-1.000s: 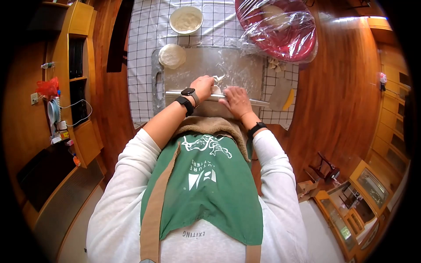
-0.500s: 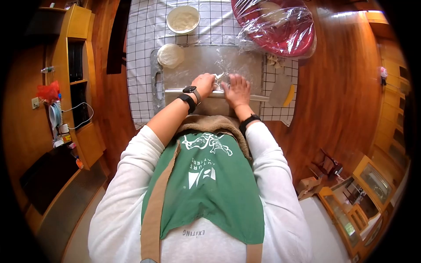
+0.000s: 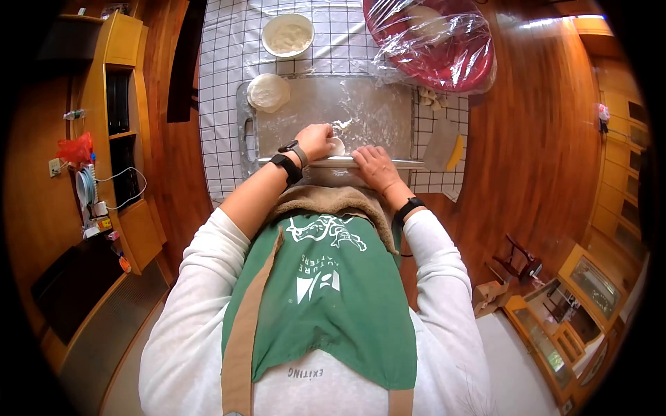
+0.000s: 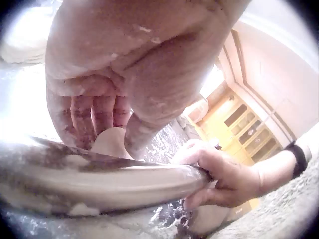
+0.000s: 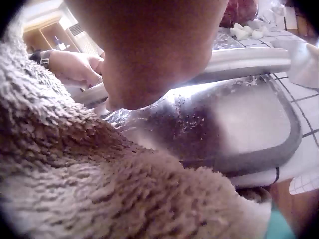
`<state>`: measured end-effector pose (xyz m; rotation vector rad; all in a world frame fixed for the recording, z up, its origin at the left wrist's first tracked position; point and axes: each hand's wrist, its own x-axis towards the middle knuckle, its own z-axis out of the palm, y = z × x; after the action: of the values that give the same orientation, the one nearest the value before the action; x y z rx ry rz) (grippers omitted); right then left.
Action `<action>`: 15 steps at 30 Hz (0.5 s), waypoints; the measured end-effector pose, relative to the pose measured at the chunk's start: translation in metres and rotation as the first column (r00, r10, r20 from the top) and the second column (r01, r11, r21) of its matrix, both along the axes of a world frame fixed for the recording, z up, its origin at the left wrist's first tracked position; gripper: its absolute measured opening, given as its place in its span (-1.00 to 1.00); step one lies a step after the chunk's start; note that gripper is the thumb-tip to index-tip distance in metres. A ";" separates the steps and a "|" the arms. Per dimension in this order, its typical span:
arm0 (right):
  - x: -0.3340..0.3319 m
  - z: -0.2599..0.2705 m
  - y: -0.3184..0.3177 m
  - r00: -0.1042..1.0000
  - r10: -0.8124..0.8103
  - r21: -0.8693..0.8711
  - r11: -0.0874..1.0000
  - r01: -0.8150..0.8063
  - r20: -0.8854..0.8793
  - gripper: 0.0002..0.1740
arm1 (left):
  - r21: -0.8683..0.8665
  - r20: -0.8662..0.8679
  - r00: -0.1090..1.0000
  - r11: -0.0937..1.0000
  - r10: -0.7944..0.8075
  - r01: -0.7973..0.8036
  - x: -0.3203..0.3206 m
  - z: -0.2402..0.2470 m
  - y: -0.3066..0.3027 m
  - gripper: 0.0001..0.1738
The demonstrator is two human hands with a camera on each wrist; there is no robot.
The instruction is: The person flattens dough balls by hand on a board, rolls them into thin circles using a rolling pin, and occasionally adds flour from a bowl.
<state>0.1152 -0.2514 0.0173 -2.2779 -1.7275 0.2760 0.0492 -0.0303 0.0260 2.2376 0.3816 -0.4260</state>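
My left hand (image 3: 317, 141) pinches a small round of white dough (image 3: 337, 147) between thumb and fingers; the left wrist view shows its pale edge (image 4: 110, 142) standing out past the thumb. Just on the body side of it, a shiny metal rolling pin (image 3: 402, 164) lies across the board. My right hand (image 3: 378, 168) rests over the pin right of the dough, fingers extended across the bar and thumb near its side. Flour dusts the grey board (image 3: 298, 104) beyond both hands, with a scrap of dough (image 3: 341, 125) past the round.
Stacked flat dough rounds (image 3: 268, 92) sit at the board's far left corner. Behind them stands a white bowl (image 3: 311, 43) with pale, powdery contents. At the far right, clear plastic covers a red basin (image 3: 479, 62). A yellow-handled scraper (image 3: 440, 149) lies right of the board.
The rolling pin has come back toward my body under my right hand, which has slid back with it. My left hand has shifted slightly toward me, and more of the dough round shows.
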 end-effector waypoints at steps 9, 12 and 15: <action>-0.012 -0.007 0.033 0.844 -0.535 -0.039 0.843 0.536 0.035 -0.50 | 0.154 0.063 0.998 0.988 -0.025 0.015 0.000 0.003 -0.010 -0.91; -0.021 -0.019 0.022 0.875 -0.476 0.027 0.879 0.476 0.083 -0.51 | 0.090 0.015 0.997 0.993 -0.078 0.076 0.007 0.008 -0.010 -0.79; 0.010 -0.011 0.048 0.824 -0.552 -0.017 0.829 0.558 0.127 -0.52 | 0.158 0.035 0.997 0.985 -0.073 0.067 0.011 -0.002 -0.014 -0.80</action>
<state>0.1257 -0.2029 0.0065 -2.7569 -1.0218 0.0649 0.0603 -0.0439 0.0236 2.4151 0.3259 -0.3987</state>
